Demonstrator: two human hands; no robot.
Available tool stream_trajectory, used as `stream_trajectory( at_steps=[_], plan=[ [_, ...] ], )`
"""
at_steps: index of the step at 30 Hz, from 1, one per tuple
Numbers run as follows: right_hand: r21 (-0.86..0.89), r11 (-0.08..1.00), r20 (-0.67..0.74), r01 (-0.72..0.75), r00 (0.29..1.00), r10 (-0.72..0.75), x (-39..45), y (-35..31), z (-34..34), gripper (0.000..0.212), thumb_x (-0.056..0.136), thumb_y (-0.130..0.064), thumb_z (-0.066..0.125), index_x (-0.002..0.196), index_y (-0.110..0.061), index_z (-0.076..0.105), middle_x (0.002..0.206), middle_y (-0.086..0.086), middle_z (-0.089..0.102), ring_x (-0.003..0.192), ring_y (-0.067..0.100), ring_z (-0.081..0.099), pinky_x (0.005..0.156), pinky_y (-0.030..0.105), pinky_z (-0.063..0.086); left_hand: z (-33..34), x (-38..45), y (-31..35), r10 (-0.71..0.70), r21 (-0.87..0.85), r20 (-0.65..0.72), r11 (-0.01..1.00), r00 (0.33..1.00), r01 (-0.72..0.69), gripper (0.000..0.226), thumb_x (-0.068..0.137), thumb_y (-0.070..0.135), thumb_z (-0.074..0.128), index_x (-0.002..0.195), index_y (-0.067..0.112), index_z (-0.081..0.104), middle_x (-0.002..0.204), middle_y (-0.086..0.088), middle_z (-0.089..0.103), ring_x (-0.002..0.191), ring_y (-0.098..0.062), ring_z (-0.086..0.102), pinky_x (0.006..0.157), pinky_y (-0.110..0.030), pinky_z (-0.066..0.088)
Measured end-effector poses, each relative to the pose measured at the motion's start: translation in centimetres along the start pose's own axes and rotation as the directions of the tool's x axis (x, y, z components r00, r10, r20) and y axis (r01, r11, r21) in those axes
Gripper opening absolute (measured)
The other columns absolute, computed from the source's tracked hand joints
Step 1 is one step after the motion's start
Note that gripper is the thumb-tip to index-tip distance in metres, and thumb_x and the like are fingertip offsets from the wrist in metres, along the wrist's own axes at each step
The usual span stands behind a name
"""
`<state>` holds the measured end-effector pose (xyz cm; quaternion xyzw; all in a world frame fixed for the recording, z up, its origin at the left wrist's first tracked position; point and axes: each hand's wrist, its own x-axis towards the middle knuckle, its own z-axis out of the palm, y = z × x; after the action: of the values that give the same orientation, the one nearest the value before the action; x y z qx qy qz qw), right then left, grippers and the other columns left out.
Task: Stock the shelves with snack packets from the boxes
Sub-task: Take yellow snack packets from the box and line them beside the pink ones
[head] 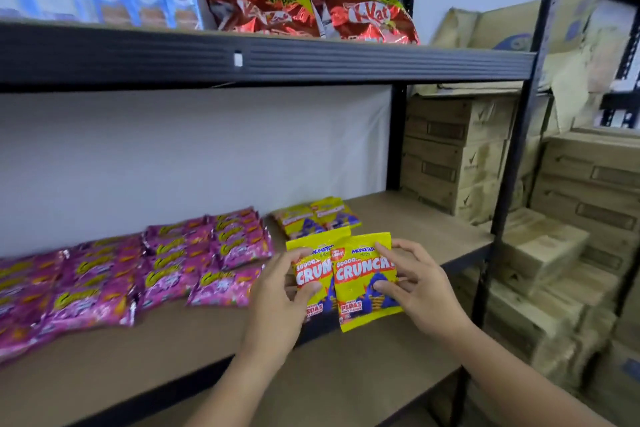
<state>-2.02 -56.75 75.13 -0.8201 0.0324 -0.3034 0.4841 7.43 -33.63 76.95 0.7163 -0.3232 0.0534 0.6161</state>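
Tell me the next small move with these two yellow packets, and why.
Probably set them down just in front of the yellow packets already on the shelf. The left hand and right hand each hold a packet right above that bare spot, continuing the row.

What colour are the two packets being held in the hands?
Yellow packets with red-and-white lettering and a blue figure, seen clearly in the head view.

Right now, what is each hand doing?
Left hand: holds the left yellow packet.
Right hand: holds the right yellow packet.
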Motion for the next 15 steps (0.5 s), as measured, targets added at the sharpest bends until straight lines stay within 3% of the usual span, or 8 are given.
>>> stream_trajectory(
  at_steps=[6,10,15],
  plan=[
    [0.029,1.0,0.03,0.009,1.0,-0.01,10.3,6.1,-5.5,0.06,0.082,-0.015,0.074,0.136,-0.035,0.056,0.138,-0.016,0.041,0.122,0.011,0.057,0.083,0.031,0.06,7.5,9.8,-2.6,0.016,-0.003,-0.071,1.0,0.997,-0.016,0.045,0.086,0.01,0.077,0.119,0.037,0.064,0.119,0.012,0.068,0.101,-0.008,0.07,0.074,-0.035,0.062],
    [0.015,1.0,0.026,0.016,1.0,-0.017,16.8,11.3,-8.9,0.059,0.082,-0.014,0.074,0.127,-0.046,0.056,0.137,-0.018,0.043,0.119,0.005,0.058,0.083,0.028,0.059,13.3,16.9,-5.7,0.0,0.065,-0.125,0.998,0.992,0.008,0.048,0.087,0.012,0.076,0.122,0.041,0.06,0.123,0.013,0.065,0.108,-0.009,0.067,0.084,-0.043,0.06],
    [-0.152,0.988,-0.04,0.02,0.999,-0.026,24.5,18.4,-11.4,0.062,0.082,-0.01,0.078,0.129,-0.042,0.053,0.138,-0.004,0.047,0.113,0.017,0.062,0.087,0.037,0.058,19.6,24.2,-9.3,0.015,0.216,-0.196,0.976,0.98,0.028,0.045,0.088,0.006,0.073,0.126,0.029,0.062,0.123,0.01,0.059,0.112,-0.012,0.062,0.092,-0.034,0.055]
  ],
)
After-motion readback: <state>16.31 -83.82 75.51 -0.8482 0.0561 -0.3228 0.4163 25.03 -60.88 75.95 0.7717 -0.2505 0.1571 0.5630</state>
